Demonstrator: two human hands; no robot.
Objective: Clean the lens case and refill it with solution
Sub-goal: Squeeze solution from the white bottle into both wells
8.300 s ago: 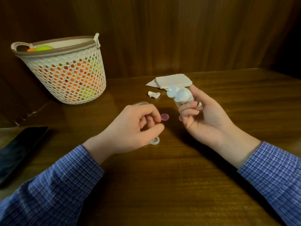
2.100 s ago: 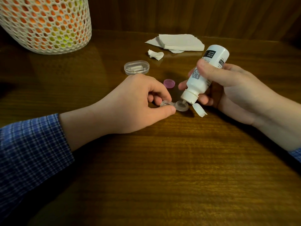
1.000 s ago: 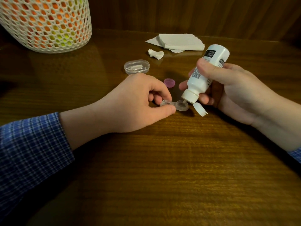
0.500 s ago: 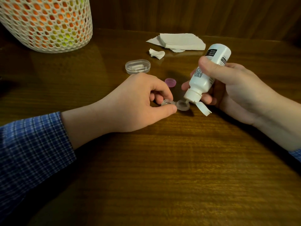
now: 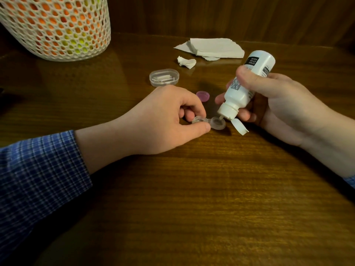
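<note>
A clear two-well lens case [image 5: 211, 123] lies on the wooden table [image 5: 192, 198]. My left hand [image 5: 163, 120] pinches its left well between thumb and forefinger. My right hand [image 5: 276, 106] grips a white solution bottle [image 5: 245, 87] tipped nozzle-down, its tip just above the right well, with the flip cap [image 5: 239, 127] hanging open. A pink case cap [image 5: 203, 96] lies just behind the case.
A clear oval plastic box [image 5: 164, 77] lies behind my left hand. A crumpled tissue scrap [image 5: 186, 62] and a stack of tissues [image 5: 213, 48] lie further back. A white mesh basket [image 5: 55, 27] holding orange and green things stands at the back left.
Since 8 seconds ago my right hand tipped the bottle over the case's right well. In the last second the pose has barely changed.
</note>
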